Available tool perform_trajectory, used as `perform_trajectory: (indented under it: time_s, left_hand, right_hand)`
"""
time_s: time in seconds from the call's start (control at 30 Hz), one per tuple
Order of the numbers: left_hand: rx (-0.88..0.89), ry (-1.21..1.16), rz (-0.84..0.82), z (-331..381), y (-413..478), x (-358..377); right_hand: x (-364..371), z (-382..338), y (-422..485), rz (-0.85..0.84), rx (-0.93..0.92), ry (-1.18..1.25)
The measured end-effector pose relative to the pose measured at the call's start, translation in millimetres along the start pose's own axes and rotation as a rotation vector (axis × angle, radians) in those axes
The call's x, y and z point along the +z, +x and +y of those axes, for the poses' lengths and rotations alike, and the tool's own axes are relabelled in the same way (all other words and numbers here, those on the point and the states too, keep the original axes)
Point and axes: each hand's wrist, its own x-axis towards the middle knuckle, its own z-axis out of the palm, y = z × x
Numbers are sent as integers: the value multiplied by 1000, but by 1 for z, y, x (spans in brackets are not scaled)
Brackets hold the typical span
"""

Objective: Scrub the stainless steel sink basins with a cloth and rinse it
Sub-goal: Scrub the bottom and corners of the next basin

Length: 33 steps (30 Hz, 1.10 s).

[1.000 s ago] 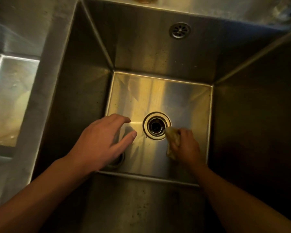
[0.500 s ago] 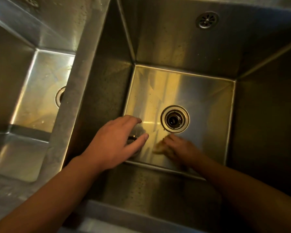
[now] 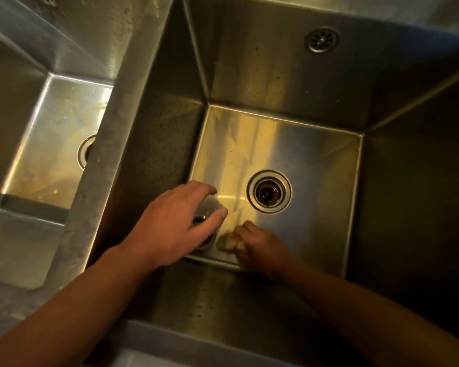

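I look down into a deep stainless steel sink basin (image 3: 316,144) with a round drain (image 3: 269,192) in its floor. My right hand (image 3: 260,250) is low in the basin, shut on a small yellowish cloth (image 3: 229,241) pressed to the floor near the front edge, left of the drain. My left hand (image 3: 175,223) hovers above the floor with fingers spread and holds nothing. Under it lies a round metal part (image 3: 206,241), mostly hidden.
A second basin (image 3: 56,144) lies to the left, behind a steel divider (image 3: 112,144), with its own drain (image 3: 86,152) partly visible. An overflow grate (image 3: 321,39) sits high on the back wall. The right wall is in dark shadow.
My right hand has slid the cloth from beside the drain toward the front left of the floor. The view has shifted, so the left basin now shows. My left hand stays spread.
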Motion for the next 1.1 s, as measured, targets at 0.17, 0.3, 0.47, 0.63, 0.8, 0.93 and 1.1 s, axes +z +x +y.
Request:
perform_trajectory:
  time_s: [0.17, 0.3, 0.47, 0.63, 0.8, 0.93, 1.1]
  left_hand:
    - [-16, -23, -3, -2, 1, 0]
    - [-34, -44, 28, -2, 2, -2]
    - [-49, -52, 33, -2, 3, -2]
    - [-50, -40, 32, -2, 3, -1]
    - [-59, -36, 51, -5, 3, -3]
    - [-77, -30, 69, -6, 4, -7]
    - [-102, -20, 69, -4, 4, -7]
  right_hand:
    - [-27, 29, 38, 248, 430, 142]
    - [-46, 45, 35, 411, 588, 184]
    - [-26, 4, 28, 100, 299, 209]
    - [-11, -9, 52, 213, 378, 308]
    - [-35, 27, 58, 409, 570, 232]
    - [-45, 33, 53, 328, 423, 207]
    - [-16, -3, 62, 23, 118, 15]
